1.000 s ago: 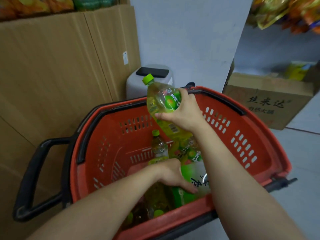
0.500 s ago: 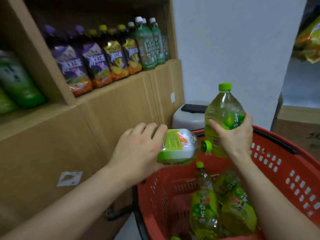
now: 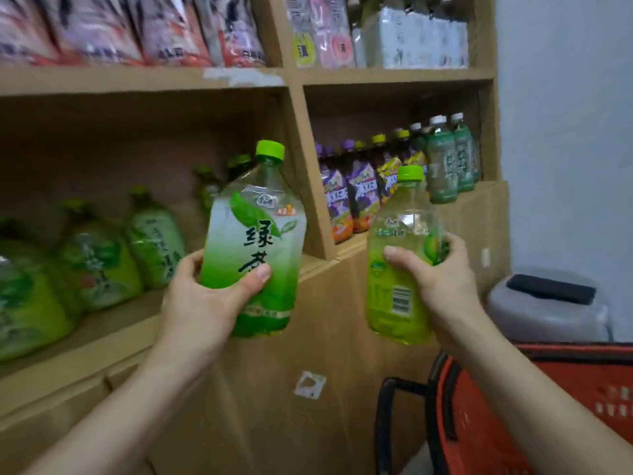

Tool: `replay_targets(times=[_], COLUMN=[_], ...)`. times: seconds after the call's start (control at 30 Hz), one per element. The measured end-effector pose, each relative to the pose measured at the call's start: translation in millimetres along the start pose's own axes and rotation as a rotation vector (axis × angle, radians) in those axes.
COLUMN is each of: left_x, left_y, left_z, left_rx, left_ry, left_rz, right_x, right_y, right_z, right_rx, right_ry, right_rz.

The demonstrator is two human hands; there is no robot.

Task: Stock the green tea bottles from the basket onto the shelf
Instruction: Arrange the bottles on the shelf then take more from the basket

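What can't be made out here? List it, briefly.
- Basket, head view: contents cut off by the frame edge and the right forearm.
- Green bottles on the left shelf: labels blurred.
- Bottle in the right hand: front label turned away, partly under the grip.
- Top-shelf packs: print too blurred.

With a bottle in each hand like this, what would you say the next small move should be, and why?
Probably carry the left hand forward and set its green tea bottle upright on the left shelf compartment, beside the matching green bottles already there. That bottle is upright, nearest the open shelf space, and bare board shows in front of the row. The right hand can hold its bottle meanwhile.
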State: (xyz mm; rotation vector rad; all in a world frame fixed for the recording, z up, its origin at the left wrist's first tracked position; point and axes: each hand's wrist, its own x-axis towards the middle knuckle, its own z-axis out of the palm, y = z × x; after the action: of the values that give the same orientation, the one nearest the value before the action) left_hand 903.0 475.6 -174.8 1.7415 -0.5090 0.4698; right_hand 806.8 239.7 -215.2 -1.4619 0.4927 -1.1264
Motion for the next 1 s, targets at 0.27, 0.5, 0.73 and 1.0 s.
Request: replay_targets(times=[0.27,0.5,0.73,1.0], left_x=[62,92,92,73], left_y=[-36,-70,-89,-91], left_z=[-72,-105,-115,-140], left_rx=[-0.244,-0.089,0.056,0.359], left_ry=[0.074,0.136,0.065,-0.075], left_rz=[-0.132,-0.178,-0.143,-0.093], right_x=[-22,-35,-39,-97], right_y=[-49,-45,-34,-52], right_z=[148,218,255,249], right_rx=[0.041,-0.147,-0.248,-0.196], right_ry=[-0.162,-0.242,-0.234,-0.063], right_rz=[-0.138,-0.227,-0.276,-0.753])
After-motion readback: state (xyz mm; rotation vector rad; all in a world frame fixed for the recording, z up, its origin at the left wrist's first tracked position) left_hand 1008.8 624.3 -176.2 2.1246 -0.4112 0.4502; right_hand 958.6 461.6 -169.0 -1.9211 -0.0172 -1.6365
